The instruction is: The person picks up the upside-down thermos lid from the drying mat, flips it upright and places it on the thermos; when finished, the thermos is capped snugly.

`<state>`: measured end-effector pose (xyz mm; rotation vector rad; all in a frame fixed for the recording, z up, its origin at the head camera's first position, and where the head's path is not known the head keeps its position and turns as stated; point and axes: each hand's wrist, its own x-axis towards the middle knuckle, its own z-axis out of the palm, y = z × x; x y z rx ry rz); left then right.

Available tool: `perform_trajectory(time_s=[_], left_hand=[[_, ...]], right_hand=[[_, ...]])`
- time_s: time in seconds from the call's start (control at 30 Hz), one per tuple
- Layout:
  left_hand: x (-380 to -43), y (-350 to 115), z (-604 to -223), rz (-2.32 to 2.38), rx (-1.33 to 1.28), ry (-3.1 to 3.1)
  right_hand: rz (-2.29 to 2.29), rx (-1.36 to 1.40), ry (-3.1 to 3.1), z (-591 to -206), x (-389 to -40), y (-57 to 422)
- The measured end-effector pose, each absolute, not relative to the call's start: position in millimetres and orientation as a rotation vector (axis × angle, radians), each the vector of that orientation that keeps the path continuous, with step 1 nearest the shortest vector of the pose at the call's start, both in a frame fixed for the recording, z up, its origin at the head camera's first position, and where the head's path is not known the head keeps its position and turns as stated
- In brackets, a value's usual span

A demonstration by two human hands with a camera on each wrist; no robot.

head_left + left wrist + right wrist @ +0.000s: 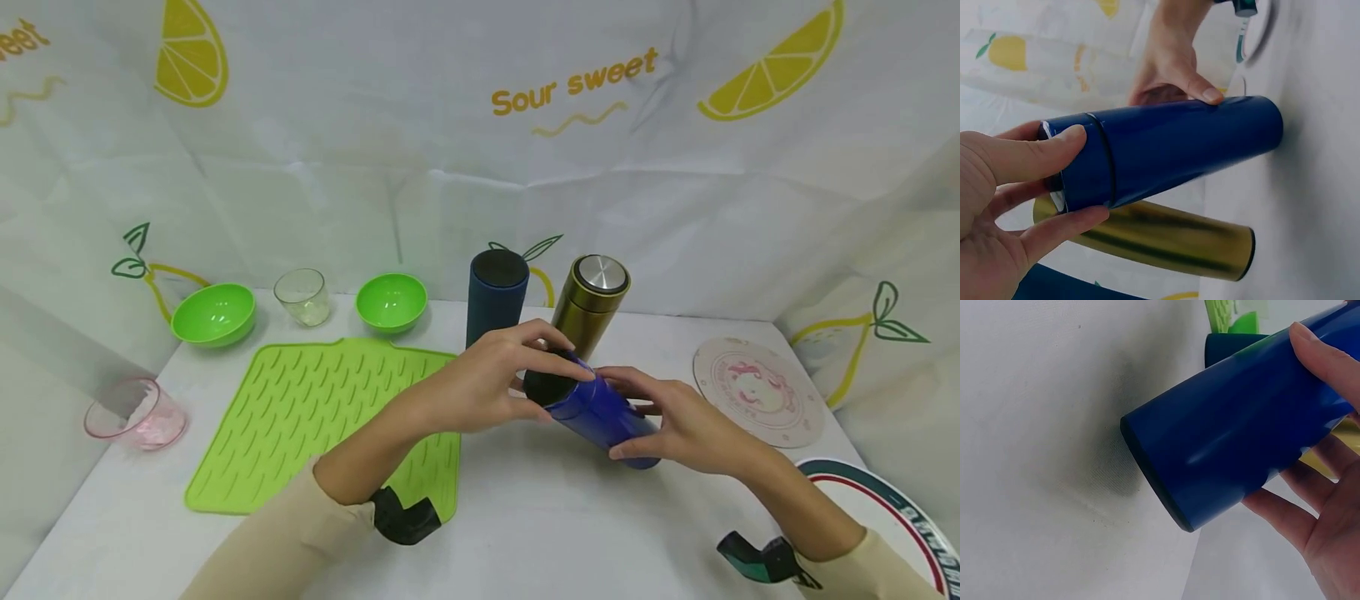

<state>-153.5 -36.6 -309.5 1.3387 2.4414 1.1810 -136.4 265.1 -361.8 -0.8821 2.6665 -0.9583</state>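
A blue thermos flask (600, 412) is tilted close over the white table, its dark-topped end toward the upper left. My left hand (491, 385) grips that lid end, thumb on one side and fingers on the other, as the left wrist view shows. Lower on the body, my right hand (686, 421) holds the flask between thumb and fingers. In the right wrist view the flask's dark-rimmed base (1157, 478) hangs above its shadow on the table. Just behind the hands stand a gold thermos (588, 312) with a silver lid and a dark blue thermos (495, 300).
A green ridged mat (322, 417) lies on the left. Behind it are two green bowls (213, 317) and a clear glass (309, 304). A pink glass (142, 421) is at the left edge. At right lie a pink round mat (757, 396) and a rimmed plate (847, 492).
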Motion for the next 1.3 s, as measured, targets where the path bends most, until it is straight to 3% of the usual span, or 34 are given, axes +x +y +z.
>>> perform_trajectory(time_s=[0.5, 1.0, 1.3], left_hand=[[-156.6, -40.6, -311.6, 1.175, 1.457, 2.4], [-154.2, -42.4, -312.0, 1.165, 1.338, 2.409], [-152.3, -72.0, -310.5, 1.239, 1.174, 2.409]], right_hand=[[-0.936, -0.88, 2.663, -360.9, -136.6, 262.9], [-0.982, -0.878, 2.647, -363.4, -135.5, 264.5], [-1.094, -0.713, 2.756, -368.8, -129.3, 277.5]])
